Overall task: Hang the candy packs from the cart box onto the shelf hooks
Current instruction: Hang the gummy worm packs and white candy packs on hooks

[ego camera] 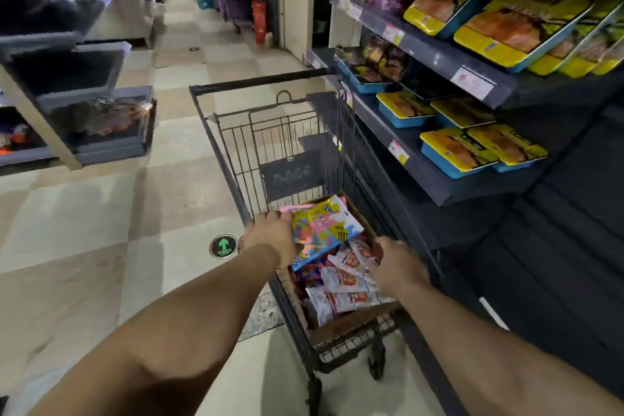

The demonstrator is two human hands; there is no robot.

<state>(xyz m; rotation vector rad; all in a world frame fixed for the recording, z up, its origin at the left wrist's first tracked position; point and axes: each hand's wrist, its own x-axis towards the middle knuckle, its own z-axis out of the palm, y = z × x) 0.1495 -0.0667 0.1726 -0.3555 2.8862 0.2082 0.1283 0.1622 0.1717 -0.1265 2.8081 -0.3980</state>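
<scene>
Your left hand (274, 233) holds a bright multicolour candy pack (322, 230) tilted above the cardboard box (351, 321) in the cart (270, 152), fingers curled round its left edge, thumb underneath. Your right hand (395, 263) reaches into the box onto the white-and-red packs (344, 287); fingers are hidden, so can't tell if they're pinching one. The shelf (439, 61) w/ yellow-blue trays (456, 152) stands just beside the cart, on your right.
</scene>
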